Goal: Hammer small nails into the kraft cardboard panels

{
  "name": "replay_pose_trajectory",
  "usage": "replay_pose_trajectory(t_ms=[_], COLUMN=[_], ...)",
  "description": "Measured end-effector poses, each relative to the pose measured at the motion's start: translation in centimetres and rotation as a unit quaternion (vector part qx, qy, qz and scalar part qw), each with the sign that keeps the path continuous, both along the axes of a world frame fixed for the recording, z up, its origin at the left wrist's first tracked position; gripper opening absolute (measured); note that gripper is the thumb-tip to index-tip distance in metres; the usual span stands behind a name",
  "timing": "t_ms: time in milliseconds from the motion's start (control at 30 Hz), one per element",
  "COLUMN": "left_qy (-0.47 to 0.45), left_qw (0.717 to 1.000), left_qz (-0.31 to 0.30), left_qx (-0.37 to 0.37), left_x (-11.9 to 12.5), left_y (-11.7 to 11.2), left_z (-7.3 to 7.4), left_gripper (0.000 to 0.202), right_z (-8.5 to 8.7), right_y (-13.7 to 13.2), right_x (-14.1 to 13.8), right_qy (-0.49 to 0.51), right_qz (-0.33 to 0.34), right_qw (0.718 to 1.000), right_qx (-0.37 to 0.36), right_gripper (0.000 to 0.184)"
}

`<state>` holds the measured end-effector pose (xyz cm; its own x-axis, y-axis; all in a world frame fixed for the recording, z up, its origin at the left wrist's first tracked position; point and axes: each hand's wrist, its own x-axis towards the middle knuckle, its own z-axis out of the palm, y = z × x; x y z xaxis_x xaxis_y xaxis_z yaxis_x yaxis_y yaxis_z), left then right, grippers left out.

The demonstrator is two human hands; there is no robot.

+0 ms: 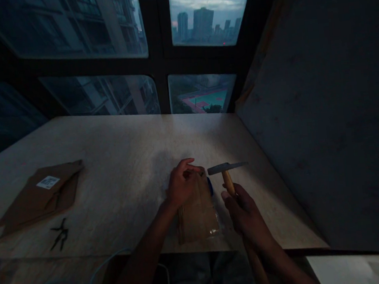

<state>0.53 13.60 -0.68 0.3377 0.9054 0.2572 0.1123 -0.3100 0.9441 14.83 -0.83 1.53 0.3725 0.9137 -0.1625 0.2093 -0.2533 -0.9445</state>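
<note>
My right hand (pixel 244 215) is wrapped round the wooden handle of a small hammer (pixel 226 169), whose metal head is raised a little above the table. My left hand (pixel 181 182) rests on the top end of a small wooden piece in a clear plastic wrap (pixel 197 215) that lies on the table (pixel 127 166). Its fingers are curled in a pinch, apparently holding something small and dark upright on the wood. A blue object (pixel 210 186) shows beside the wood, between my hands.
Flat brown cardboard pieces with a white label (pixel 42 191) lie at the table's left. Several small dark nails (pixel 60 235) lie near its front left edge. A light cable (pixel 104 268) hangs below the front edge. A dark wall closes the right side; windows stand behind.
</note>
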Motion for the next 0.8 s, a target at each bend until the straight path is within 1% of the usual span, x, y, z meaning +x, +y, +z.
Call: replay_pose_trajectory(t_ms=[67, 100, 267, 367, 433, 500, 600, 667, 733, 800], left_qy=[-0.032, -0.049, -0.144, -0.212, -0.244, -0.263, -0.269, -0.223, -0.109, 0.042], left_qw=[0.999, 0.998, 0.984, 0.966, 0.949, 0.931, 0.911, 0.906, 0.902, 0.896], left_qz=[0.024, 0.036, 0.090, 0.145, 0.201, 0.253, 0.309, 0.357, 0.411, 0.437], left_qx=[-0.020, -0.030, -0.059, -0.035, -0.007, 0.021, 0.044, 0.053, 0.069, 0.066], left_x=[-0.1, -0.2, -0.2, -0.4, -0.9, -1.9, -4.9, -8.0, -11.8, -16.2], left_y=[0.1, 0.2, 0.1, -0.1, -0.1, 0.2, 0.5, 0.4, -0.2, -1.3], left_z=[0.1, 0.2, 0.5, 0.9, 1.3, 1.7, 1.9, 1.5, 0.6, -0.4], left_gripper=[0.040, 0.039, 0.029, 0.020, 0.015, 0.012, 0.011, 0.012, 0.016, 0.021], right_z=[-0.9, -1.3, -2.3, -2.6, -2.8, -2.8, -2.8, -2.7, -2.6, -2.3], right_y=[-0.3, -0.5, -0.6, -0.6, -0.6, -0.5, -0.5, -0.8, -1.2, -1.7], right_x=[-0.5, -0.8, -1.8, -1.9, -1.8, -1.7, -1.3, -1.0, -0.6, -0.2], right_qy=[-0.037, -0.039, -0.003, 0.017, 0.024, 0.028, 0.022, 0.003, -0.019, -0.028], right_qz=[-0.024, -0.033, -0.057, -0.063, -0.068, -0.068, -0.065, -0.064, -0.063, -0.062], right_qw=[0.999, 0.998, 0.998, 0.998, 0.997, 0.997, 0.997, 0.997, 0.997, 0.997], right_qx=[0.017, 0.022, 0.024, 0.019, 0.018, 0.018, 0.027, 0.031, 0.027, 0.023], right_gripper=[0.040, 0.041, 0.045, 0.045, 0.047, 0.051, 0.049, 0.045, 0.043, 0.043])
